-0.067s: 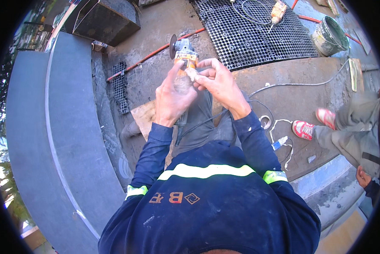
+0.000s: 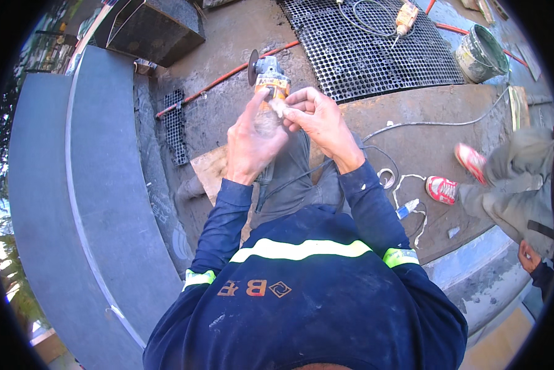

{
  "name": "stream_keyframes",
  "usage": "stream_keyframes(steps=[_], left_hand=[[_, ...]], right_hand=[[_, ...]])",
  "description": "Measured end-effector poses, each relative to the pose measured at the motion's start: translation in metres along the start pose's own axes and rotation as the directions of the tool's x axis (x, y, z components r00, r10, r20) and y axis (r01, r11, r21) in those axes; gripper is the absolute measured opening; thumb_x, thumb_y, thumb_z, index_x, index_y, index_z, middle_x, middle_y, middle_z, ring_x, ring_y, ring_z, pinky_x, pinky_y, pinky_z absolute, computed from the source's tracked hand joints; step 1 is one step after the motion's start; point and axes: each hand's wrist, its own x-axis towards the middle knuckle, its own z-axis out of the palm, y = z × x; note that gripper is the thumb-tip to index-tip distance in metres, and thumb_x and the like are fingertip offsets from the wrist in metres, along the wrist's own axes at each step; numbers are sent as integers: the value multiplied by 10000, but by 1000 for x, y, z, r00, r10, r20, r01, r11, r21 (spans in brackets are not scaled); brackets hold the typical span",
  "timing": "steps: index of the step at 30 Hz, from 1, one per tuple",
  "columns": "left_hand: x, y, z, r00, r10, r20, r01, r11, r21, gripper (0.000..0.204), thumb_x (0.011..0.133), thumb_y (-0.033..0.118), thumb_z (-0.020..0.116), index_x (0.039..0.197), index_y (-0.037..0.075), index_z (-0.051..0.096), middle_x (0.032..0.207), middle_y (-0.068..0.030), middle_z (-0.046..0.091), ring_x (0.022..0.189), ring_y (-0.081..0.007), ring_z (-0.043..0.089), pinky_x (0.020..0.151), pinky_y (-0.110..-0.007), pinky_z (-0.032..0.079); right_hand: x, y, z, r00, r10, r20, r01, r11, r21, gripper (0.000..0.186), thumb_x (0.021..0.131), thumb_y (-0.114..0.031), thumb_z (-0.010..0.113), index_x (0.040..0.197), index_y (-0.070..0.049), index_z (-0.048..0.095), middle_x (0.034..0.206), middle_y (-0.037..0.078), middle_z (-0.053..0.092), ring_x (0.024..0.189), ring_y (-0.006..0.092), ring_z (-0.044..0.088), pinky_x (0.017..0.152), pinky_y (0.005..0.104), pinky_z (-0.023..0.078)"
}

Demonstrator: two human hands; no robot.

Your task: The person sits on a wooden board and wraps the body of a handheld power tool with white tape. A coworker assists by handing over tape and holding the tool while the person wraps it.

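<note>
While resting L grip (image 2: 247, 148) against orange-&-grey angle grinder (image 2: 273, 81), pinches small whitish scrap (image 2: 279, 108) betw. thumb & fingertips of R grip (image 2: 321, 126). Blurred around L palm, so can't tell how far closed on the tool; reaches up along L side of housing w/ one finger. Find grinder approx. ctr of view, betw. both grips, head pointing away from body, dark disc (image 2: 253, 66) standing on edge at its L. Find scrap right by lower housing, R side; can't tell if touching.

Wears navy top (image 2: 314, 302) w/ fluorescent yellow band (image 2: 301, 248) across the front. Note pale board (image 2: 206, 168) on floor (image 2: 206, 126), L of L wrist.

Beyond, to R: black perforated mat (image 2: 363, 58), w/ second orange tool (image 2: 406, 18) on top; dirty bucket (image 2: 481, 57) just beside mat's R edge. Red hose (image 2: 235, 69) along floor behind grinder; narrow black mat strip (image 2: 176, 126) to L. Far L: long dk grey slab (image 2: 101, 160), dk box (image 2: 155, 34) near its top end.

Lower R: tape roll (image 2: 386, 178) & blue-&-white connector (image 2: 407, 209) on floor, near co-worker's red-&-white shoe (image 2: 441, 189). At R rim, co-worker's hand (image 2: 528, 256), fingers curled.
</note>
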Motion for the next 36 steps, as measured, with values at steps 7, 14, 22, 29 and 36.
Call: stream_keyframes(steps=[7, 14, 22, 29, 36], left_hand=[[5, -2, 1, 999, 40, -17, -40, 999, 21, 758, 751, 160, 848, 1464, 136, 590, 1174, -233, 766, 1050, -382, 778, 904, -443, 629], [7, -1, 1, 1000, 22, 13, -22, 1000, 15, 776, 750, 166, 843, 1477, 142, 573, 1201, -245, 754, 1092, -390, 765, 929, -449, 620], [9, -1, -2, 999, 23, 37, -24, 1000, 16, 748, 765, 164, 836, 1463, 140, 570, 1173, -241, 763, 1064, -402, 769, 906, -457, 624], [13, 0, -3, 1000, 3, 31, -5, 999, 51, 731, 788, 214, 846, 1462, 142, 574, 1176, -249, 759, 1067, -417, 759, 898, -479, 616], [12, 2, -1, 999, 12, 38, -16, 995, 96, 753, 801, 289, 872, 1477, 159, 567, 1171, -263, 752, 1071, -441, 743, 911, -501, 603]], right_hand=[[6, -2, 8, 985, 139, -104, -116, 972, 204, 204, 955, -55, 794, 1083, 65, 690, 928, 121, 755, 787, 152, 749, 677, 260, 621], [10, 5, 23, 980, 116, -160, -81, 974, 210, 193, 977, -71, 780, 1094, 45, 681, 924, 113, 755, 779, 154, 753, 661, 256, 617], [22, 1, 19, 992, 63, -109, -61, 998, 26, 168, 973, -46, 760, 1055, 69, 670, 885, 124, 741, 720, 158, 740, 615, 273, 608], [26, 4, 14, 999, 36, -39, -35, 998, 45, 216, 970, -66, 778, 1096, 57, 653, 893, 114, 721, 722, 144, 714, 626, 270, 598], [24, 3, 8, 994, 111, -3, -110, 993, 53, 250, 973, -142, 800, 1115, 16, 668, 856, 63, 714, 760, 121, 702, 641, 260, 572]])
